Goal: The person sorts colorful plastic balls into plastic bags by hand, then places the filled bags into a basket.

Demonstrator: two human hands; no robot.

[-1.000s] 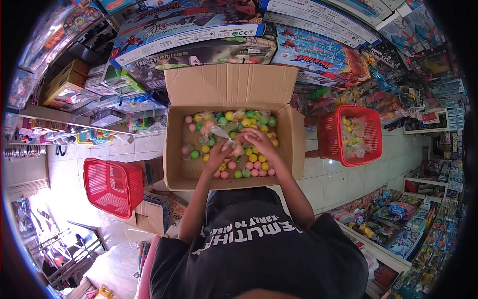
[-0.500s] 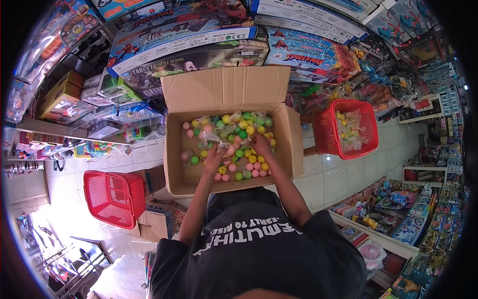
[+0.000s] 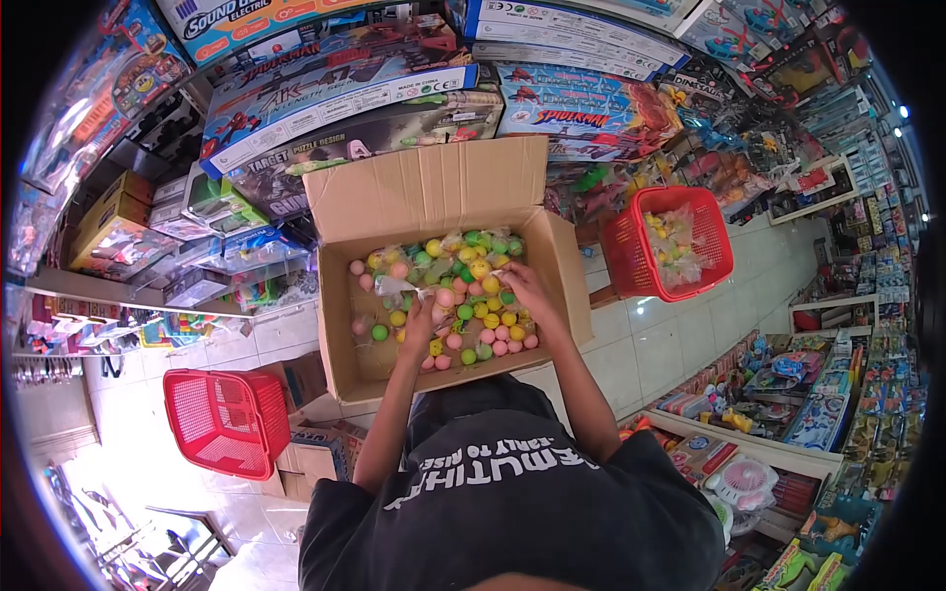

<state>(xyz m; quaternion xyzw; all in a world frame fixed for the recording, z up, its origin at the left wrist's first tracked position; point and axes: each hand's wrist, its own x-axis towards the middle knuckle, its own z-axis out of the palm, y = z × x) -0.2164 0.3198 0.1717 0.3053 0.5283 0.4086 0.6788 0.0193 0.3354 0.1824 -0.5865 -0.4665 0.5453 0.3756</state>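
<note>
An open cardboard box [image 3: 554, 251] stands before me, holding many small pink, yellow and green balls [image 3: 501, 340]. Some of the balls are in clear plastic bags. At the left of the pile, my left hand [image 3: 421, 322] is closed on the gathered neck of a clear plastic bag [image 3: 392, 286]. My right hand [image 3: 525, 290] is over the right side of the balls, its fingers bent together beside a yellow ball [image 3: 491, 285]. Whatever those fingertips pinch is too small to make out.
To the right of the box is a red basket [image 3: 726, 231] with bagged balls [image 3: 673, 246] in it. Another red basket [image 3: 273, 433] sits at lower left, beside cardboard. Stacked toy boxes [image 3: 340, 94] rise behind the box, and shelves of toys line both sides.
My left hand has drawn slightly down, and the plastic bag's loose end now points left. The right hand has turned and lifted a little from the balls. The view has shifted slightly.
</note>
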